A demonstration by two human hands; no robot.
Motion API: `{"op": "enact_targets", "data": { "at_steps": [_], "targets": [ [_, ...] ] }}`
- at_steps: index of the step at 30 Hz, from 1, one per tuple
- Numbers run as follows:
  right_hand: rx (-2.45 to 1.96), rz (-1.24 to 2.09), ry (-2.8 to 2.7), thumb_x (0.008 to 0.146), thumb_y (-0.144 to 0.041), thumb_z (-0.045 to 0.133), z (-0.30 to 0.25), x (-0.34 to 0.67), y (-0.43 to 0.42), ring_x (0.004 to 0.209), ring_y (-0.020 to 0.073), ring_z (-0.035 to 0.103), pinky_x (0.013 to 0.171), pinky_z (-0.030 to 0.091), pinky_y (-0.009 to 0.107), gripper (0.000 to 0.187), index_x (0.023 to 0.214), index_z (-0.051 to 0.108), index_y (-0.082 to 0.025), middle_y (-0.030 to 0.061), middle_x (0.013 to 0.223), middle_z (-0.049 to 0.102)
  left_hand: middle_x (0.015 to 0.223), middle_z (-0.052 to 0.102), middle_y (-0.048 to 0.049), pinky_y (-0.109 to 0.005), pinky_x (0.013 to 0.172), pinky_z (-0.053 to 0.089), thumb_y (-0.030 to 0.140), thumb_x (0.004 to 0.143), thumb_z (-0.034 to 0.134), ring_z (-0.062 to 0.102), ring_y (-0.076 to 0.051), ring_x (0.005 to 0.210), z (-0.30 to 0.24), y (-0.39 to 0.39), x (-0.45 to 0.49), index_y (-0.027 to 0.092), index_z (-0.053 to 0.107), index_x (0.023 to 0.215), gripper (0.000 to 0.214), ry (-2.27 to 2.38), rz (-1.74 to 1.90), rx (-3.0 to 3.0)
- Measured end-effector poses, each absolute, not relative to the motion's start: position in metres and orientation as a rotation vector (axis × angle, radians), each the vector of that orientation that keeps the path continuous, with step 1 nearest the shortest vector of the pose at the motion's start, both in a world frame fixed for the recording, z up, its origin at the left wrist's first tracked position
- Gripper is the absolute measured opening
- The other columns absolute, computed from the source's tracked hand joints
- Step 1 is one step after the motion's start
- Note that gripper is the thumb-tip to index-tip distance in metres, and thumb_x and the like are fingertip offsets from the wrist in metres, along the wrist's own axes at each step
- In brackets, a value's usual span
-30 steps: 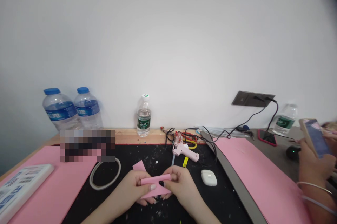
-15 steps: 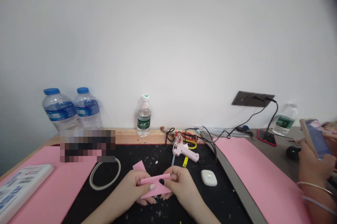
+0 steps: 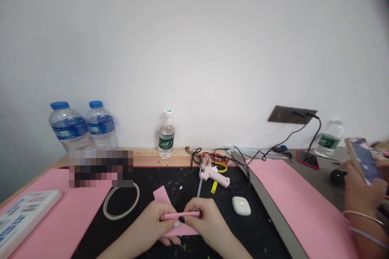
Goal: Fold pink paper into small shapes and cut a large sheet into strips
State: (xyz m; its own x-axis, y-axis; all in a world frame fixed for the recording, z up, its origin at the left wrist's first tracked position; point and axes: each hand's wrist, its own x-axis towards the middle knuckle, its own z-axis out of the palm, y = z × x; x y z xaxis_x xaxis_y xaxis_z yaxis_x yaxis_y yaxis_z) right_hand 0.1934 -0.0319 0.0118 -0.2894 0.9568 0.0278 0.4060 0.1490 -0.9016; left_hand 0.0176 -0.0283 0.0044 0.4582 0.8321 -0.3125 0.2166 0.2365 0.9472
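Low over the black mat [image 3: 252, 238], a strip of pink paper [image 3: 182, 230] is pinched between my two hands, its upper edge bent over into a narrow fold or roll. My left hand [image 3: 159, 220] grips the left end, thumb on the near face. Gripping the right side, my right hand [image 3: 205, 216] has its dark-nailed thumb close beside the left thumb. Another small pink paper piece [image 3: 161, 194] lies on the mat just beyond my left hand. A pale pink glue gun [image 3: 214, 176] with a clear glue stick lies past my right hand.
A roll of tape [image 3: 106, 206] and a white box [image 3: 27, 222] on pink sheets are at left. At right are a white earbud case [image 3: 241, 206] and pink paper [image 3: 291, 194]. Bottles [image 3: 166, 137] line the wall. Another person's hand [image 3: 363, 194] holds a phone [image 3: 363, 157] at far right.
The pink paper's upper edge has turned over into a tighter fold, and more of its lower part shows below my thumbs. My hands have shifted only slightly.
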Motion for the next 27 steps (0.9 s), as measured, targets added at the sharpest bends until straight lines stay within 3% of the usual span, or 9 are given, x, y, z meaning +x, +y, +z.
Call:
{"op": "enact_targets", "data": {
  "at_steps": [9, 15, 21, 25, 27],
  "targets": [
    [-1.25, 1.05, -1.842, 0.07, -0.008, 0.05, 0.017, 0.189, -0.035, 0.053, 0.0092, 0.04, 0.049, 0.028, 0.019, 0.017, 0.06, 0.062, -0.016, -0.0042, 0.053, 0.047, 0.06, 0.07, -0.0014, -0.022, 0.051, 0.05, 0.024, 0.072, 0.055, 0.07, -0.021, 0.064, 0.008, -0.03, 0.016, 0.013, 0.061, 0.069, 0.013, 1.015, 0.539, 1.3],
    [-1.409, 1.082, -1.595, 0.065, -0.02, 0.061, 0.008, 0.192, -0.028, 0.044, 0.008, 0.037, 0.042, 0.025, 0.019, 0.023, 0.049, 0.047, -0.016, -0.005, 0.045, 0.043, 0.062, 0.07, -0.0033, -0.022, 0.05, 0.05, 0.03, 0.071, 0.06, 0.07, -0.022, 0.064, 0.007, -0.027, 0.013, 0.012, 0.061, 0.07, 0.018, 1.027, 0.538, 1.299],
    [-1.22, 1.318, -1.332, 0.076, -0.043, 0.052, 0.008, 0.199, -0.024, 0.041, 0.0115, 0.05, 0.042, 0.041, 0.023, 0.031, 0.061, 0.046, -0.017, -0.0032, 0.047, 0.049, 0.064, 0.07, -0.0046, -0.022, 0.05, 0.05, 0.035, 0.07, 0.061, 0.07, -0.022, 0.066, 0.007, -0.02, 0.009, 0.011, 0.06, 0.072, 0.023, 1.083, 0.599, 1.274],
    [-1.158, 1.398, -1.333, 0.07, -0.047, 0.06, 0.009, 0.194, -0.026, 0.046, 0.0126, 0.055, 0.044, 0.046, 0.023, 0.033, 0.076, 0.051, -0.016, -0.0028, 0.054, 0.053, 0.067, 0.069, -0.0033, -0.025, 0.055, 0.051, 0.037, 0.071, 0.06, 0.069, -0.022, 0.07, 0.011, -0.019, 0.009, 0.013, 0.06, 0.073, 0.024, 1.102, 0.641, 1.264],
    [-1.16, 1.428, -1.37, 0.07, -0.048, 0.06, 0.008, 0.191, -0.028, 0.043, 0.0123, 0.054, 0.043, 0.044, 0.022, 0.034, 0.073, 0.05, -0.016, -0.0034, 0.05, 0.053, 0.067, 0.068, -0.0022, -0.025, 0.055, 0.05, 0.038, 0.072, 0.058, 0.068, -0.022, 0.068, 0.013, -0.02, 0.01, 0.014, 0.06, 0.074, 0.024, 1.079, 0.63, 1.282]
  ]
}}
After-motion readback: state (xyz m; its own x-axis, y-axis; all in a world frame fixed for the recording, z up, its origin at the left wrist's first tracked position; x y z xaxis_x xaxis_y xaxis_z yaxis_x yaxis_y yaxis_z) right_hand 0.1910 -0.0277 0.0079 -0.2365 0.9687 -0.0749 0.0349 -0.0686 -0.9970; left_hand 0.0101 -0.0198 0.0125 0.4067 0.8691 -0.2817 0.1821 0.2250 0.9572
